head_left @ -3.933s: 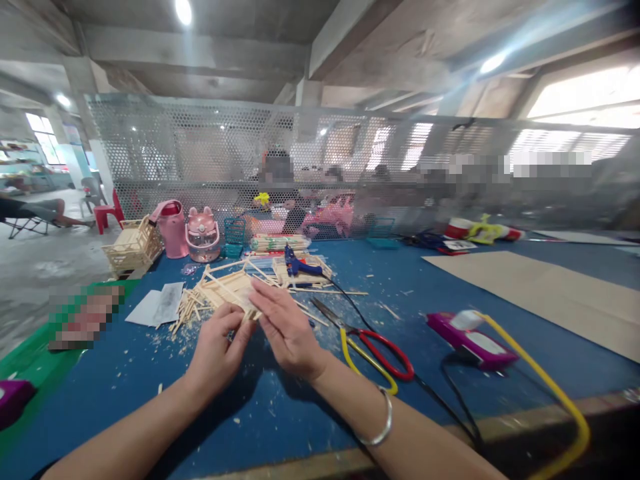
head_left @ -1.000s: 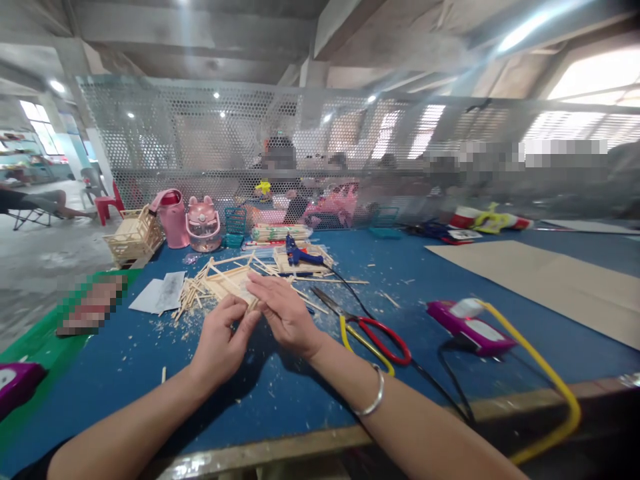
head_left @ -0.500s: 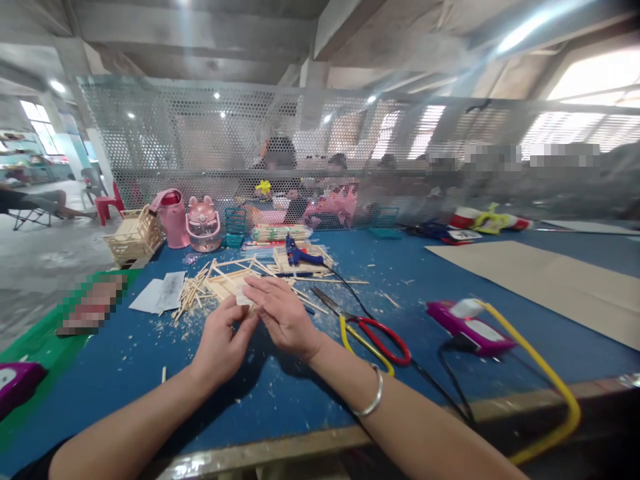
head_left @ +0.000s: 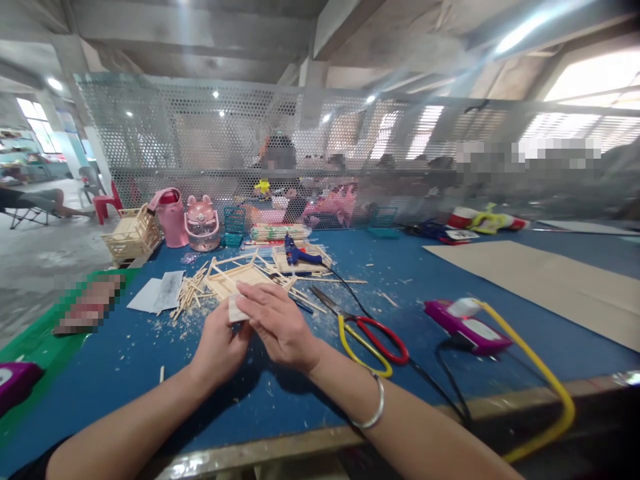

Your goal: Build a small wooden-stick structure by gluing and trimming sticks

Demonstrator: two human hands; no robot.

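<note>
Close together above the blue table, my two hands hold a small pale flat piece (head_left: 238, 310); I cannot tell whether it is thin wood or paper. My left hand (head_left: 221, 347) is closed around its lower side, fingers partly hidden. From the right, my right hand (head_left: 283, 323) presses its bent fingers over the piece. Just behind them lies a frame of thin wooden sticks (head_left: 225, 283), partly covered by the hands. Loose wooden sticks (head_left: 190, 293) are heaped to its left. To the right rest scissors (head_left: 365, 333) with one red and one yellow handle.
A blue glue gun (head_left: 303, 256) lies behind the hands, its cord running right. A purple device (head_left: 470, 328) with a yellow tube sits at right, near brown cardboard (head_left: 540, 280). Pink bottles (head_left: 203, 227) and a wooden crate (head_left: 133, 235) stand back left, before a perforated metal screen (head_left: 200, 133).
The pale piece and my hands have shifted slightly down and left, and more of the stick frame shows behind them. My right fingers are more bent now.
</note>
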